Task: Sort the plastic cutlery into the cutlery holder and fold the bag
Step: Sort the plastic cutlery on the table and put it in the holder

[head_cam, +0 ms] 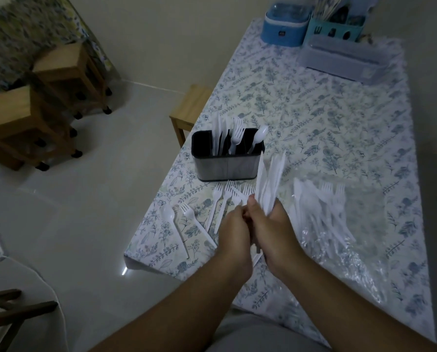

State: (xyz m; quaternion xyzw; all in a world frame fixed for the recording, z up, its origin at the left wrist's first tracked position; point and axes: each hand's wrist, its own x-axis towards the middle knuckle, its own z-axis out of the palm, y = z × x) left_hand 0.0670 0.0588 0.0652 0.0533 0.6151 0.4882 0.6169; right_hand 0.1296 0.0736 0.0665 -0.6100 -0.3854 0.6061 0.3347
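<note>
A black-and-grey cutlery holder (227, 158) stands on the table with white knives, forks and a spoon upright in its compartments. My right hand (273, 229) grips a bunch of white plastic knives (269, 181), blades pointing up and away. My left hand (234, 233) is closed against the handle end of the same bunch. Several loose white forks (218, 201) and a spoon (168, 214) lie in front of the holder. More knives and forks lie on the clear plastic bag (344, 240), spread flat to the right.
The table (314, 110) has a floral cloth; its left edge and near corner are close to the loose forks. Blue and clear containers (339, 39) stand at the far end. A wooden stool (189, 107) sits by the table's left side; wheeled wooden units stand on the floor left.
</note>
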